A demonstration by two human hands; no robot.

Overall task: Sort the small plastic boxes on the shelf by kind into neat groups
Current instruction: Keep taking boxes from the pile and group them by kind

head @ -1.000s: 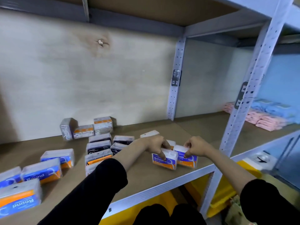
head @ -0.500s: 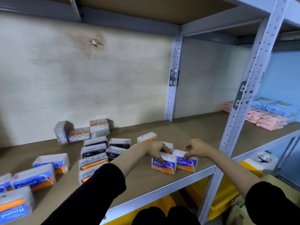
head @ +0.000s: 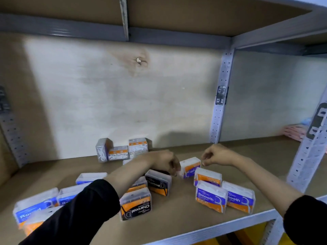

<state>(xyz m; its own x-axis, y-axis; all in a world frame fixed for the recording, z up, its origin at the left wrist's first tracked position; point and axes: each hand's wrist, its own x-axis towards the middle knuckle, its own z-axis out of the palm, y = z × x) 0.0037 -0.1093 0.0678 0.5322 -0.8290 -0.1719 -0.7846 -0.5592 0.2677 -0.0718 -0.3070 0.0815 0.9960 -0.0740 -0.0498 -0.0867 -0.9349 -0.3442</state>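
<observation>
Two purple-and-orange "Smooth" boxes (head: 210, 198) (head: 238, 200) stand side by side near the shelf's front edge, with a third (head: 208, 176) behind them. A fourth, tilted one (head: 190, 167) sits further back between my hands. My left hand (head: 164, 162) has curled fingers at this box's left edge; whether it grips is unclear. Just above the box's right corner hovers my right hand (head: 215, 155), fingers curled and holding nothing. Black "Charcoal" boxes (head: 136, 204) (head: 158, 183) lie left of centre. Blue "Round" boxes (head: 35, 204) (head: 69, 193) lie far left.
Three clear boxes with orange labels (head: 120, 151) stand against the back wall. The brown shelf board (head: 177, 225) ends in a pale metal front rail. Perforated posts rise at the back (head: 219, 106) and at the right front (head: 307, 151). Pink packs (head: 293, 132) lie in the neighbouring bay.
Both hands have let go of the two front Smooth boxes and moved back to the tilted box behind them. The camera has swung left and closer.
</observation>
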